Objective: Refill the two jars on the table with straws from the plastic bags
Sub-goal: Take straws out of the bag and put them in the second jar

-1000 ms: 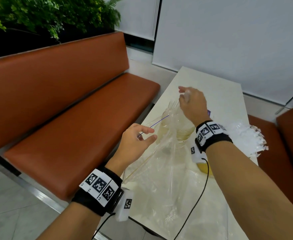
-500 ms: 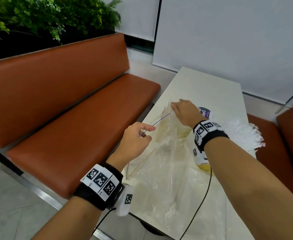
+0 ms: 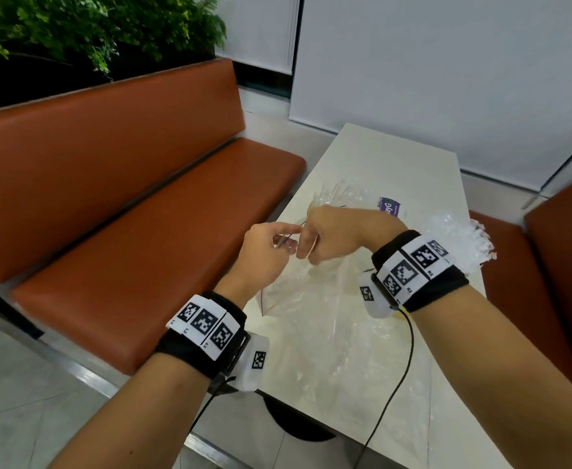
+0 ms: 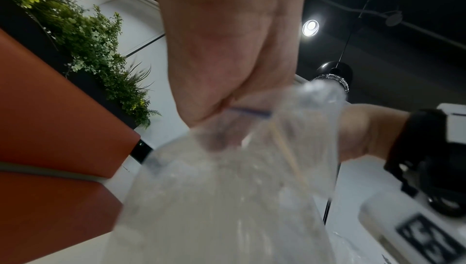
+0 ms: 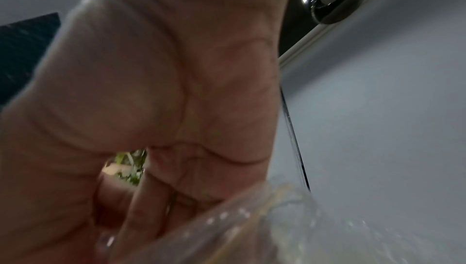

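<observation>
2 hands meet at the near-left mouth of the clear plastic bag (image 3: 315, 319) on the counter (image 3: 396, 170), left hand (image 3: 264, 255) fingers pinching its rim, right hand (image 3: 337, 231) fingers curled there, the bag's length running near-right.

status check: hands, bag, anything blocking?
Left hand pinches clear plastic bag at its mouth. Right hand at same spot, grip unclear. Jars hidden. Second straw bag lies right.
</observation>
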Demonstrator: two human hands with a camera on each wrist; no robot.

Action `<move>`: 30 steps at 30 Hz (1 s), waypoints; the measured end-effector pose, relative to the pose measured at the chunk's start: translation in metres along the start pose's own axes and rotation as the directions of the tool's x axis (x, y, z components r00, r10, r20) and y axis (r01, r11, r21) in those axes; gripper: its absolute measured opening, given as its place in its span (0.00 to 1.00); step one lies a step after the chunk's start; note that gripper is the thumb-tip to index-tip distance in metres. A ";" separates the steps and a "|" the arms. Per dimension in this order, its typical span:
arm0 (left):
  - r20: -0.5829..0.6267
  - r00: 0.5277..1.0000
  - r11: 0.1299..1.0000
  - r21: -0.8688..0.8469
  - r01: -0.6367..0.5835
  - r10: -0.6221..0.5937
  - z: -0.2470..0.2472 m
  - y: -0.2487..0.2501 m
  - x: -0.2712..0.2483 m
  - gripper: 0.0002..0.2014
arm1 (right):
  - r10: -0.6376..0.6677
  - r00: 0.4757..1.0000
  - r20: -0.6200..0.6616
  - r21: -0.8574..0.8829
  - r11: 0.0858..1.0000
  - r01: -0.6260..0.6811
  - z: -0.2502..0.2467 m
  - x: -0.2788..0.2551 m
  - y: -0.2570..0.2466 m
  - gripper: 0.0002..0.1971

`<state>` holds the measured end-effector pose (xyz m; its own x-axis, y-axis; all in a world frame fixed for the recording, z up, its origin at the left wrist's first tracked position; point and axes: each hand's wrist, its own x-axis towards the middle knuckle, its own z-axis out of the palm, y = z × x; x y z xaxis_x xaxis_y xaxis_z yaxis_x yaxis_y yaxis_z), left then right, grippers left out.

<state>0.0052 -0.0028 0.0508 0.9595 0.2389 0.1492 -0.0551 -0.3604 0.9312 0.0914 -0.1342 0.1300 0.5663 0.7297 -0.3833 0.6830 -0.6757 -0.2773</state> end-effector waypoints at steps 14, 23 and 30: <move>-0.052 0.995 0.989 -0.122 0.079 -0.086 0.000 -0.006 -0.007 0.17 | -0.001 0.988 0.157 0.092 0.996 -0.014 0.071 0.004 0.001 0.34; -0.035 0.990 0.954 -0.274 0.122 -0.137 -0.004 -0.008 -0.003 0.18 | -0.102 0.993 0.065 0.479 0.876 0.059 0.078 0.003 0.007 0.11; 0.027 0.986 0.897 -0.412 0.160 -0.163 -0.006 -0.006 -0.007 0.16 | -0.019 0.978 -0.207 0.568 0.812 0.136 0.062 0.007 0.025 0.08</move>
<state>-0.0025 0.0027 0.0463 0.9628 0.2700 -0.0141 -0.0097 0.0868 0.9962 0.0833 -0.1523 0.0655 0.6362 0.7485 -0.1872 0.3696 -0.5086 -0.7776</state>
